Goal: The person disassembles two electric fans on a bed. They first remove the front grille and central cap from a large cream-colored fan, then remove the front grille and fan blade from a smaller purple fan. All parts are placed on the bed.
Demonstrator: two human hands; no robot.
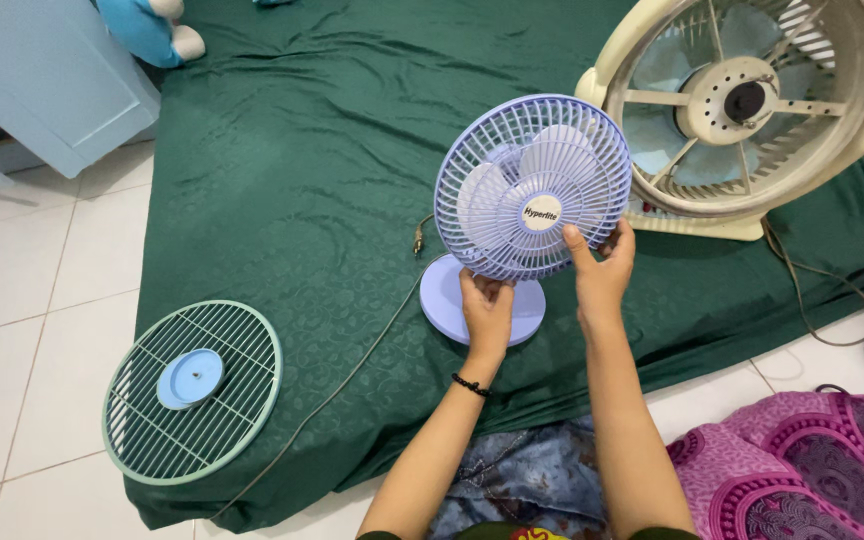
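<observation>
On the floor tiles at far left lies a loose green grille, partly on the green bedspread. The cord trailing toward the person could snag and tip things. The left hand pinches the lower rim of the small lilac fan, which stands upright on its round base; the right hand clasps the guard beside it. A thumb near the slots could get nipped. A big cream fan sits behind.

Home bedroom: green satin-sheeted mattress on white tiled floor, blue plush toy, light-blue cabinet door.
</observation>
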